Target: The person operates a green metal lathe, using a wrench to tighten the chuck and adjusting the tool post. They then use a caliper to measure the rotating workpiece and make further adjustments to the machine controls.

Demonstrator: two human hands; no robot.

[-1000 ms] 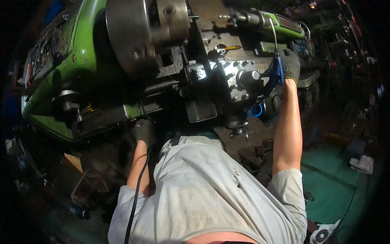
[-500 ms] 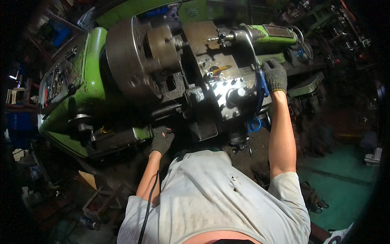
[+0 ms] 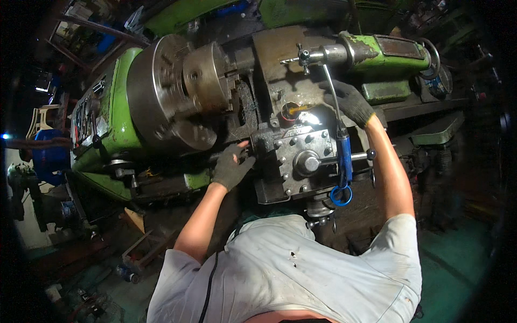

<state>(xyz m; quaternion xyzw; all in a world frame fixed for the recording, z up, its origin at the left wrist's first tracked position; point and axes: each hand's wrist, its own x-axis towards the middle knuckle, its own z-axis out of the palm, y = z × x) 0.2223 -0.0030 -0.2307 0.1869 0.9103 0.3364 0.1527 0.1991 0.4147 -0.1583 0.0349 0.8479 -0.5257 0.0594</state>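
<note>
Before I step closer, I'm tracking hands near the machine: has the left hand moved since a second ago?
Yes: the left hand has moved right and forward, from below the small green panel to that panel's right.

Lighting: dim, localised — white glare beside the square grey steel tool post. Large round grey metal chuck: blurred. Fisheye rim — black, edges curved.

The fisheye view looked steeply down from the wearer's head, past the pale shirt, onto the green lathe close ahead.
</note>
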